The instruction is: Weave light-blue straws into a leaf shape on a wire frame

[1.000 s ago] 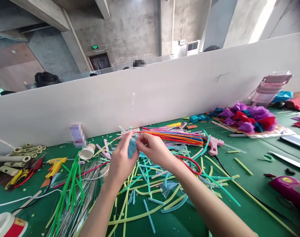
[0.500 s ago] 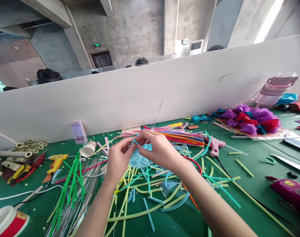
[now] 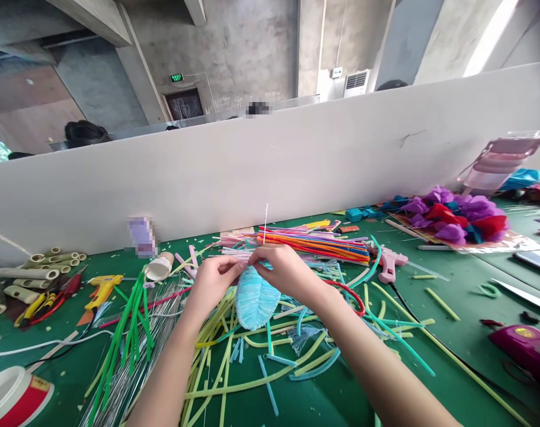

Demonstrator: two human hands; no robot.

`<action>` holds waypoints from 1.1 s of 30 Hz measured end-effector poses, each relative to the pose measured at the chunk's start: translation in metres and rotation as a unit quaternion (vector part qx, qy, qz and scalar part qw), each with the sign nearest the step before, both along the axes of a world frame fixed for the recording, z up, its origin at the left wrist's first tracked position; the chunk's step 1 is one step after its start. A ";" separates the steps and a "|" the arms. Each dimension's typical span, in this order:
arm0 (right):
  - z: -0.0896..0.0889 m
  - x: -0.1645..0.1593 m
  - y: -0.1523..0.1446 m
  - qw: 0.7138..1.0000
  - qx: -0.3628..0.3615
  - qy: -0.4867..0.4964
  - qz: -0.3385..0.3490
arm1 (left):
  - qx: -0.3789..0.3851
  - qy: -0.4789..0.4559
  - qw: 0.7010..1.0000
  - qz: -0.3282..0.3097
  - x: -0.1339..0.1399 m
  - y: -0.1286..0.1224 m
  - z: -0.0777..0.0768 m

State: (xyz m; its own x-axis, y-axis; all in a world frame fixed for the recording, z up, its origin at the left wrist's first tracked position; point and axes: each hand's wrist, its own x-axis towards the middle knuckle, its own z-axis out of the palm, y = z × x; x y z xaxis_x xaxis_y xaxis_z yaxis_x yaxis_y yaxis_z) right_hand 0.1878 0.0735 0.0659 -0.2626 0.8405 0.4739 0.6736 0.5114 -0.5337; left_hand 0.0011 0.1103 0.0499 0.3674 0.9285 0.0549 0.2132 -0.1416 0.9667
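A light-blue leaf shape [image 3: 257, 302], which looks made of fuzzy pipe cleaners, hangs over the table with its broad face toward me. My left hand [image 3: 214, 279] pinches its upper end from the left, thumb and fingertips together. From the other side my right hand [image 3: 282, 268] grips the same end, fingers curled over it. A thin pale wire [image 3: 265, 222] sticks up almost straight above my right fingers. The fingertips hide the exact spot where wire and leaf meet. Yellow-green pipe cleaners [image 3: 252, 388] lie loose beneath.
Behind my hands is a bundle of colourful pipe cleaners [image 3: 327, 248]. Left are green stems [image 3: 130, 320], a yellow glue gun [image 3: 101, 292] and a white cup [image 3: 5, 394]. Right are a pink glue gun [image 3: 389, 264], scissors [image 3: 525, 295] and purple flowers [image 3: 451, 216]. A white partition [image 3: 270, 172] stands behind.
The leaf shape hangs lower and shows more of its face. Its wire has swung from leaning right to nearly upright and sits lower. Both hands keep their pinch near the top.
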 end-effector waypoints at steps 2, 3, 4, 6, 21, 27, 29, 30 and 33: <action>-0.003 0.000 0.001 0.999 -0.031 -0.019 0.005 | -0.013 0.013 1.000 0.001 -0.001 0.000 0.000; -0.004 0.000 0.001 0.999 -0.044 -0.028 0.007 | -0.020 0.020 1.000 0.003 -0.001 0.000 0.002; -0.005 0.000 0.000 0.998 -0.053 -0.035 0.010 | -0.027 0.026 0.999 0.004 -0.001 -0.002 0.003; -0.006 0.000 0.000 0.997 -0.064 -0.044 0.016 | -0.040 0.035 0.999 0.006 -0.001 -0.004 0.008; -0.004 -0.002 -0.004 0.995 -0.080 -0.065 0.013 | 0.136 0.179 0.974 0.027 -0.001 -0.013 0.010; -0.005 0.007 0.001 0.991 -0.087 -0.091 -0.042 | 0.173 0.189 0.963 0.090 -0.006 -0.002 0.004; -0.004 0.013 0.001 0.990 -0.078 -0.088 -0.080 | 0.177 0.183 0.958 0.130 -0.013 0.004 0.003; -0.003 0.016 0.002 0.989 -0.071 -0.080 -0.106 | 0.176 0.178 0.957 0.148 -0.017 0.007 0.002; -0.005 0.022 0.006 0.979 -0.032 -0.022 -0.202 | 0.167 0.148 0.956 0.190 -0.029 0.016 0.001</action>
